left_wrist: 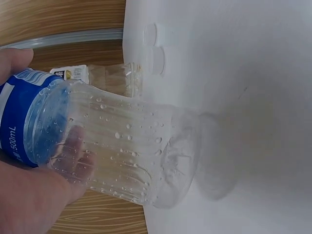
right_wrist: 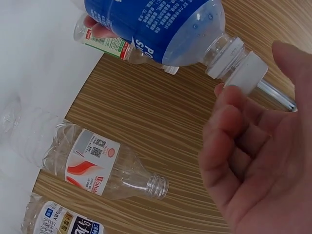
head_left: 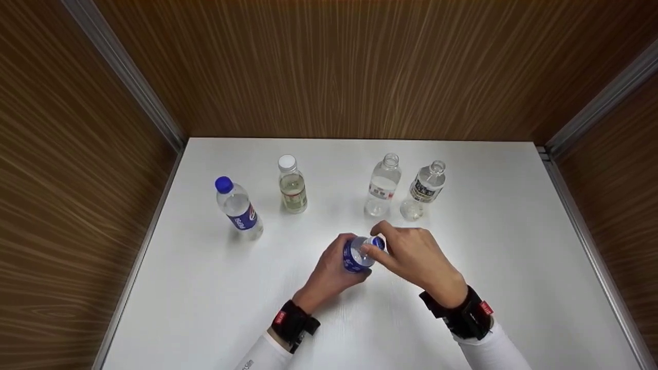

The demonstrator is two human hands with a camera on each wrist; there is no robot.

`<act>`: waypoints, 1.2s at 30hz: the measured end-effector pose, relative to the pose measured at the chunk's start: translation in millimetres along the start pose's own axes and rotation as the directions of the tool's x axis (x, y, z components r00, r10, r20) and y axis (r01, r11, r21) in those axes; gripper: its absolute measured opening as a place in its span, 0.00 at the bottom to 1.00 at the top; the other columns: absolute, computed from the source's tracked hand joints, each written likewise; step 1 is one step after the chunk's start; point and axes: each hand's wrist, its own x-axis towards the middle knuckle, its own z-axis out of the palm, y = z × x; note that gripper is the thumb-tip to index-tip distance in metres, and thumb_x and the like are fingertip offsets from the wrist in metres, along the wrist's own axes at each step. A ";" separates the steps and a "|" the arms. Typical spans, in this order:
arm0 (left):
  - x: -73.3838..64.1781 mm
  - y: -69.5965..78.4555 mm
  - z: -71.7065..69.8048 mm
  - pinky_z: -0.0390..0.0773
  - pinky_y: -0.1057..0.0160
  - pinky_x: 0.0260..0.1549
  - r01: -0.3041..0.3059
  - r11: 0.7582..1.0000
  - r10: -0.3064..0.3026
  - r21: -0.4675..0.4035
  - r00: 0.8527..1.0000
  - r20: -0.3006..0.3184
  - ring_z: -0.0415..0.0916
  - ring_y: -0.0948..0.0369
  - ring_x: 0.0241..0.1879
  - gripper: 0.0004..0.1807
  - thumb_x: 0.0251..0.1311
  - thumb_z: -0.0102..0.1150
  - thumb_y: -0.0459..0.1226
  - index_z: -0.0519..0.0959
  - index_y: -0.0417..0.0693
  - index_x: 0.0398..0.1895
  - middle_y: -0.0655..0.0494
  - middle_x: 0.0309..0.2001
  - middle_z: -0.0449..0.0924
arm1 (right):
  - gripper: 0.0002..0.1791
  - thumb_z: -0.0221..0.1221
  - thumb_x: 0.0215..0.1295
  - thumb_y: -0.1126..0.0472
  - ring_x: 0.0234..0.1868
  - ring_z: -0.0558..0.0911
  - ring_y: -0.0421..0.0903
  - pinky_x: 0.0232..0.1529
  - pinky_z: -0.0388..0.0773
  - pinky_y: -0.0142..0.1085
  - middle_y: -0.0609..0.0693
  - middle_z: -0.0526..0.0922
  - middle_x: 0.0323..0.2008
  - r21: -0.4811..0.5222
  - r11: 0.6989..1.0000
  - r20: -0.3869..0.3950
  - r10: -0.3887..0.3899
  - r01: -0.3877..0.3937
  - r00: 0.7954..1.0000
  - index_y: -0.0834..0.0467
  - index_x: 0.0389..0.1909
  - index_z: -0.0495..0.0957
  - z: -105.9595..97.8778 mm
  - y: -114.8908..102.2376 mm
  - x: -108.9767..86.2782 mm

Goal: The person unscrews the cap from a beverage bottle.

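Note:
My left hand [head_left: 334, 264] grips a clear bottle [left_wrist: 131, 146] round its blue label [right_wrist: 146, 22]. The bottle is tilted, its base just above or on the table; I cannot tell which. Droplets cling to its wall. At its neck is a white cap [right_wrist: 247, 73] with a blue top. My right hand [head_left: 414, 254] is at this cap, fingertips [right_wrist: 234, 95] bent loosely and touching its side. The thumb [right_wrist: 290, 56] stands apart from the cap in the right wrist view.
Behind the hands stand two capless clear bottles, one with a red-and-white label [head_left: 381, 190], one with a dark label [head_left: 424, 191]. Further left are a white-capped bottle [head_left: 293, 187] and a blue-capped bottle [head_left: 240, 210]. Wooden panels [head_left: 329, 67] enclose the white table [head_left: 205, 298].

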 end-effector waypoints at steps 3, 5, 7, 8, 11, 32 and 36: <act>-0.2 0.9 1.6 0.75 0.54 0.59 0.008 1.000 -0.008 0.015 1.000 -0.013 0.76 0.57 0.56 0.37 0.49 0.80 0.38 0.71 0.45 0.62 0.53 0.55 0.78 | 0.15 0.66 0.69 0.47 0.18 0.71 0.38 0.19 0.71 0.38 0.41 0.77 0.18 -0.003 1.000 -0.009 -0.009 0.009 1.000 0.56 0.38 0.80 0.9 1.1 0.0; -0.4 0.8 2.4 0.75 0.54 0.59 0.012 1.000 -0.011 0.020 1.000 -0.022 0.76 0.57 0.56 0.37 0.49 0.79 0.38 0.70 0.45 0.62 0.53 0.55 0.77 | 0.13 0.66 0.69 0.50 0.19 0.73 0.37 0.20 0.73 0.37 0.42 0.80 0.21 0.016 1.000 -0.009 -0.023 0.023 1.000 0.56 0.39 0.80 1.6 2.0 0.1; -0.9 0.2 2.8 0.75 0.55 0.59 0.010 1.000 -0.010 0.020 1.000 -0.027 0.76 0.57 0.56 0.37 0.49 0.79 0.38 0.70 0.45 0.62 0.53 0.55 0.77 | 0.11 0.67 0.69 0.52 0.22 0.76 0.37 0.22 0.75 0.36 0.42 0.83 0.25 0.039 0.999 -0.008 -0.036 0.036 0.999 0.56 0.40 0.80 2.1 2.9 0.0; -1.0 0.0 2.8 0.75 0.55 0.59 0.008 1.000 -0.008 0.021 0.999 -0.031 0.76 0.57 0.56 0.37 0.49 0.79 0.38 0.70 0.44 0.62 0.52 0.55 0.77 | 0.11 0.67 0.68 0.53 0.23 0.77 0.36 0.24 0.76 0.36 0.42 0.84 0.26 0.050 0.998 -0.009 -0.041 0.042 0.999 0.56 0.41 0.80 2.2 3.1 0.0; -0.7 -0.6 2.6 0.76 0.55 0.59 0.002 1.000 -0.001 0.025 0.999 -0.040 0.76 0.57 0.55 0.37 0.48 0.80 0.37 0.71 0.43 0.61 0.52 0.55 0.77 | 0.11 0.68 0.64 0.56 0.28 0.79 0.37 0.27 0.79 0.36 0.43 0.83 0.30 0.081 0.995 -0.017 -0.056 0.057 0.998 0.56 0.43 0.79 2.6 4.5 -0.5; 3.1 -9.1 -3.3 0.75 0.49 0.59 0.082 0.991 -0.096 -0.104 0.986 -0.138 0.78 0.53 0.56 0.40 0.46 0.80 0.39 0.70 0.44 0.63 0.48 0.56 0.80 | 0.14 0.65 0.66 0.65 0.37 0.84 0.38 0.37 0.83 0.36 0.44 0.83 0.39 0.220 0.975 -0.100 0.005 0.017 0.995 0.56 0.51 0.79 8.4 29.9 -20.3; 2.2 -12.6 -4.8 0.75 0.47 0.59 0.075 0.985 -0.105 -0.158 0.977 -0.188 0.79 0.52 0.56 0.41 0.47 0.80 0.41 0.69 0.44 0.63 0.47 0.56 0.81 | 0.14 0.67 0.65 0.66 0.36 0.84 0.42 0.36 0.83 0.39 0.45 0.84 0.37 0.259 0.965 -0.082 0.070 -0.047 0.994 0.59 0.50 0.78 21.9 41.3 -29.2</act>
